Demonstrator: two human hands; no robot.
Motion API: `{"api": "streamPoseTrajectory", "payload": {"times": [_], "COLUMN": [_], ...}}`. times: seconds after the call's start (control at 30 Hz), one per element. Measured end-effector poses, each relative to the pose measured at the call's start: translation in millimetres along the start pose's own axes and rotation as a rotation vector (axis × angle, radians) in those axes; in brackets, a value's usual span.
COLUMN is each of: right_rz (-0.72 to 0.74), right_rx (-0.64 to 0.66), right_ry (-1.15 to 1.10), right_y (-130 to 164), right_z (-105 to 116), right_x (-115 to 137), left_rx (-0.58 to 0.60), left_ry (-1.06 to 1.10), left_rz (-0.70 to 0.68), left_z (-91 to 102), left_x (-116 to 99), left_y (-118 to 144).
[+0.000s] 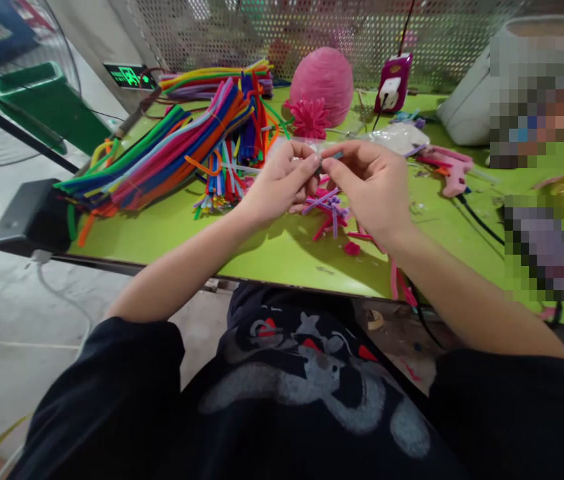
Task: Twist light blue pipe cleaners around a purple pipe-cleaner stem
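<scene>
My left hand [282, 181] and my right hand [369, 187] meet above the green table [172, 233], fingertips pinched together on a small piece of pipe cleaner [336, 155]. It is too small to tell its shape. Below the hands lies a small pile of short pink and purple pipe cleaner pieces [329, 212]. A large bundle of long multicoloured pipe cleaners [172, 150] lies to the left of my left hand.
A pink fuzzy ball [322, 80] and a pink spiky flower [309, 118] sit at the back. A pink glue gun [449, 170] lies to the right, a clear plastic bag [397, 138] behind the hands. A black box [25, 217] is at the table's left edge.
</scene>
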State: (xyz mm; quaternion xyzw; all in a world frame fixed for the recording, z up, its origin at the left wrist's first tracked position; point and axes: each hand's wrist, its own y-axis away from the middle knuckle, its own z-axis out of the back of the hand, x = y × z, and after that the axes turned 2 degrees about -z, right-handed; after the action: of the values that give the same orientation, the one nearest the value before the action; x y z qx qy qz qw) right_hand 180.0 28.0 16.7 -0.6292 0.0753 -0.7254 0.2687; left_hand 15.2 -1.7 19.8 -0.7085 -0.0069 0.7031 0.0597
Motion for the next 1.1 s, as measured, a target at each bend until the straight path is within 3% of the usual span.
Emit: {"api": "streamPoseTrajectory", "payload": {"times": [0.13,0.23,0.4,0.67,0.87,1.1], "right_rz": [-0.051,-0.001,0.173,0.518,0.494,0.440], "right_rx": [0.009,0.046,0.130,0.104,-0.015,-0.118], "right_ry": [-0.122,-0.174,0.134,0.548,0.524,0.412], "right_y": [-4,-7,-5,2,5,9], "right_z": [0,5,23,34,33,27], "right_x": [-15,-23,-19,2,11,-1], "left_rx": [-0.021,-0.015,0.076,0.171,0.252,0.181], "left_ry": [-0.002,0.021,0.074,0.091,-0.054,-0.178], "left_rz": [-0.080,-0.113,-0.115,-0.145,-0.251,-0.334], "left_z": [2.4,6.7,11.8,9.2,14.5,8.4], "left_x": [7,11,13,13,15,21], "left_y": [-4,-7,-11,-8,-6,-2]}}
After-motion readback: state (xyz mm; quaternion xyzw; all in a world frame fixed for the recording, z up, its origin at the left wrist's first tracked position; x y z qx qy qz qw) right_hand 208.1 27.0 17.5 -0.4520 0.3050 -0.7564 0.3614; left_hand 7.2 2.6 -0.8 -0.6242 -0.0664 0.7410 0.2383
